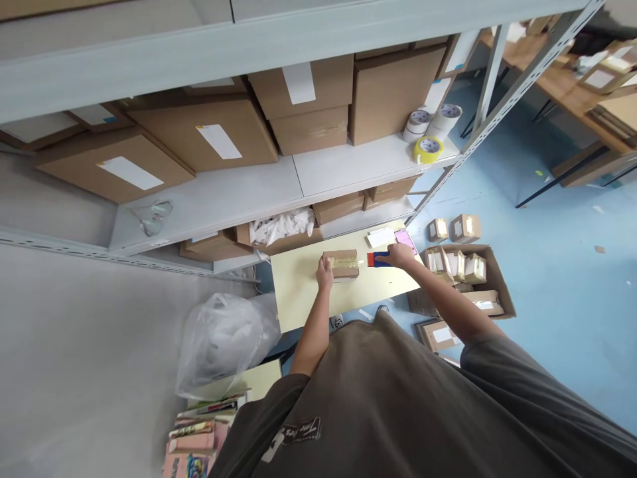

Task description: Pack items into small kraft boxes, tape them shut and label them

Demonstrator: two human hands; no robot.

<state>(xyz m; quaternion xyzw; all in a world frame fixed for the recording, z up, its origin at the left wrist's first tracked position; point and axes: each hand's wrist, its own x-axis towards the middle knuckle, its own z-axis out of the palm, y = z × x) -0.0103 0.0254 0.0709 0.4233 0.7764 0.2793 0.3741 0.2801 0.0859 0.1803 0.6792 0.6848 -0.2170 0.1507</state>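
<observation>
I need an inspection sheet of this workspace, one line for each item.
Surface: pale yellow table beside shelves.
Job's things: taped box; red-blue dispenser beside it.
Clutter: phone and paper at table's far edge.
Grips: left hand holds box end; right hand holds dispenser.
Cables: nothing seen.
Surroundings: cartons and tape rolls on shelves; open carton of small boxes on floor; bag; books.

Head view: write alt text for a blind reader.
A person's left hand steadies a small brown cardboard box on a pale yellow table while the right hand holds a red and blue tape dispenser beside it. Box-laden grey metal shelves stand behind.
</observation>
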